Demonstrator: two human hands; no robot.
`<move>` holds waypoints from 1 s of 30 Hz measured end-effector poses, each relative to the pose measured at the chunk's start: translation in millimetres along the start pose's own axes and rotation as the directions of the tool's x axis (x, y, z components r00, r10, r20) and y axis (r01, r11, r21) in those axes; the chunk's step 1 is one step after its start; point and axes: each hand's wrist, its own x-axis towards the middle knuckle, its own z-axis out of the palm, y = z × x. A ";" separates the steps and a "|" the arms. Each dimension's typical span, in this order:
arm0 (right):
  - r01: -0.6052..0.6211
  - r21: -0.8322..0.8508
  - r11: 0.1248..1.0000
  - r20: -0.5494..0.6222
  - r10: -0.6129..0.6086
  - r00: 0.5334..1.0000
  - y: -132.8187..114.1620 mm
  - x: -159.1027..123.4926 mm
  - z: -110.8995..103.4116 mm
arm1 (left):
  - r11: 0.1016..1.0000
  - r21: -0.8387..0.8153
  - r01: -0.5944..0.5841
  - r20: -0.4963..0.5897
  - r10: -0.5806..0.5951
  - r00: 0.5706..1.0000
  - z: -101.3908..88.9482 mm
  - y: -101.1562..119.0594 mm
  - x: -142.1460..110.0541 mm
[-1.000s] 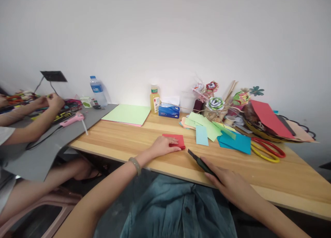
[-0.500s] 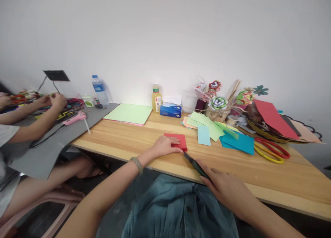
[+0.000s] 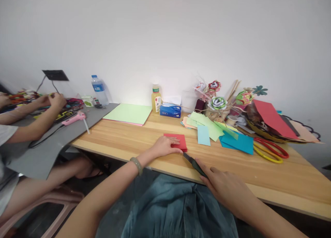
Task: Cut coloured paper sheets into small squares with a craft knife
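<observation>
My left hand [image 3: 165,145] lies with its fingers stretched flat on a small folded stack of red paper [image 3: 182,141] near the table's front edge. Its thumb points right, along the near side of the paper. In my right hand [image 3: 223,184] is a dark green utility knife [image 3: 195,164], gripped by the handle. The knife's tip is close to the lower right corner of the red paper; whether it touches is too small to tell. A light blue paper slip [image 3: 204,135] lies to the right of the stack.
Green paper pieces [image 3: 210,126], blue sheets [image 3: 241,143] and red and yellow rings [image 3: 274,150] lie on the right. Behind stand paper flowers [image 3: 218,103], tissues [image 3: 170,110] and a drink bottle [image 3: 156,99]. A co-worker's hands [image 3: 55,101] and a pink glue gun [image 3: 73,119] are at left.
The view has shifted very slightly. Both hands, the knife and the red paper stay in almost the same places.
</observation>
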 end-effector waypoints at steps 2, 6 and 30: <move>-0.012 -0.016 1.000 0.041 0.013 0.999 -1.1 1.8 -4.2 | 1.000 0.003 0.002 0.001 -0.002 1.000 -0.3 0.8 -0.4; -0.031 -0.004 1.000 0.091 0.031 0.995 -3.2 3.3 -9.0 | 1.000 0.011 -0.009 -0.004 0.009 1.000 -1.0 2.9 -2.5; -0.045 -0.025 0.999 0.042 0.046 0.998 -11.9 3.1 1.1 | 0.951 0.160 -0.263 0.319 0.202 0.926 -4.1 -11.7 9.3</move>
